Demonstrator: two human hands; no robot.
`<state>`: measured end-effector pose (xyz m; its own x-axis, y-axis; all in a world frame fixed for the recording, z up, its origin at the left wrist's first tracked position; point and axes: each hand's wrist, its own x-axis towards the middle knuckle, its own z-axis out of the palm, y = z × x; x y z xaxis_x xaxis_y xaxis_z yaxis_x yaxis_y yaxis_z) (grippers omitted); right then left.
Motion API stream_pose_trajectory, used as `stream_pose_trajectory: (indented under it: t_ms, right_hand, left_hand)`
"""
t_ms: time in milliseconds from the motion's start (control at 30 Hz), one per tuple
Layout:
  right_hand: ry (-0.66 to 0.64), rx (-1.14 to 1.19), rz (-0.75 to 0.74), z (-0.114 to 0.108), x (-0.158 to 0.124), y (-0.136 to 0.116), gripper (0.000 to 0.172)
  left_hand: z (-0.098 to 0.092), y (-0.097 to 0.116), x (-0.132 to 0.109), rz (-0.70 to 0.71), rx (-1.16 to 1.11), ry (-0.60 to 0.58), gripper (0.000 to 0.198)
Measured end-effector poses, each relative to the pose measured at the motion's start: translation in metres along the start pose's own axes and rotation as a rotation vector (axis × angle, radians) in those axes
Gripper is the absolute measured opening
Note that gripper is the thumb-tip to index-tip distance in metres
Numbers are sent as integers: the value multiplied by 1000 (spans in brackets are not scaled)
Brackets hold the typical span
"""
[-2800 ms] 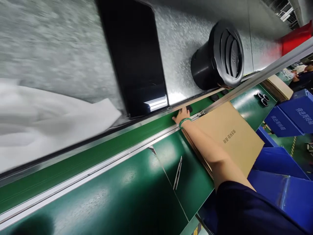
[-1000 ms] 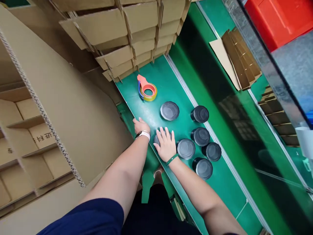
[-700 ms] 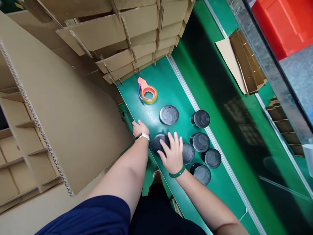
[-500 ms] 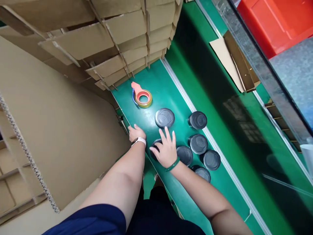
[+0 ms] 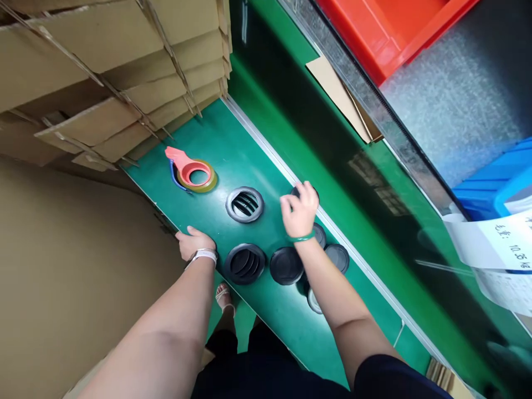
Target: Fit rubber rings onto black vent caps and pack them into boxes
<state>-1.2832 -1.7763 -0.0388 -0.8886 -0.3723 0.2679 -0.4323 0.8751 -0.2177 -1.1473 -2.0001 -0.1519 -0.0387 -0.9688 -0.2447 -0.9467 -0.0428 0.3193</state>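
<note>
Round black air vents lie on the green tabletop (image 5: 266, 310). One vent (image 5: 245, 204) has its slats tilted open, and so does the vent (image 5: 244, 264) nearest the front edge. A third vent (image 5: 286, 266), beside it, has its slats closed flat. My right hand (image 5: 300, 213), with a green bangle, reaches over a vent (image 5: 315, 195) by the far rail, thumb and fingers bent but apart. It partly hides that vent; whether it touches it I cannot tell. At the table's near edge rests my left hand (image 5: 196, 242), wearing a watch, its thumb stretched out.
A red tape dispenser (image 5: 193, 173) with yellowish tape lies left of the vents. Stacked cardboard dividers (image 5: 166, 66) rise at the table's far left end. Beyond the rail are a red bin (image 5: 374, 44), a blue bin (image 5: 494, 177) and a paper label (image 5: 494, 238).
My right hand has moved from the front vent to one by the far rail. The middle vent's slats, closed before, now stand open. The view has shifted right.
</note>
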Motion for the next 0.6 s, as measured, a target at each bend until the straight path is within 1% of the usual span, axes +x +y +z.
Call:
stream_pose_trajectory:
  t_ms: [33,67,100,167,200,233,267,300,333,367,400,467,500,533,567,600]
  right_hand:
    - [37,-43,112,-1,-1,24,33]
    - [34,-72,209,2,0,46,34]
    - [-9,-77,272,5,1,66,35]
    - [-145,-36,319,11,4,93,38]
    - [-191,-6,308,11,6,100,39]
    - [-198,17,285,6,5,101,40]
    - [-165,30,257,-2,2,98,41]
    - [-103,35,224,-13,-5,92,42]
    - [-42,38,190,-27,-18,82,42]
    - [0,44,153,-40,-36,69,41]
    - [6,57,118,-51,-58,55,40]
    - [-113,72,43,-64,-110,27,32]
    - [-187,58,11,-64,-134,15,28]
    - [-255,24,-14,-63,-155,5,28]
    - [-304,-10,-24,-59,-170,-1,30]
    - [-333,-31,-30,-55,-177,-4,31]
  left_hand:
    - [1,0,0,0,6,6,40]
    - [2,-1,0,0,13,11,40]
    - [3,-1,0,-1,20,15,40]
    - [4,-2,1,-3,36,23,40]
    - [5,-2,1,-5,44,26,40]
    - [5,-2,1,-8,51,26,40]
    - [5,-2,1,-12,57,24,40]
    - [5,-2,1,-17,63,21,40]
    - [5,-1,1,-23,68,19,41]
    - [5,-1,1,-31,72,16,41]
    - [4,0,1,-40,77,15,42]
    - [5,0,1,-57,86,15,42]
    - [5,1,1,-61,89,15,42]
    - [6,1,2,-62,91,16,42]
    - [7,0,2,-59,91,16,41]
    - [7,0,2,-55,91,18,41]
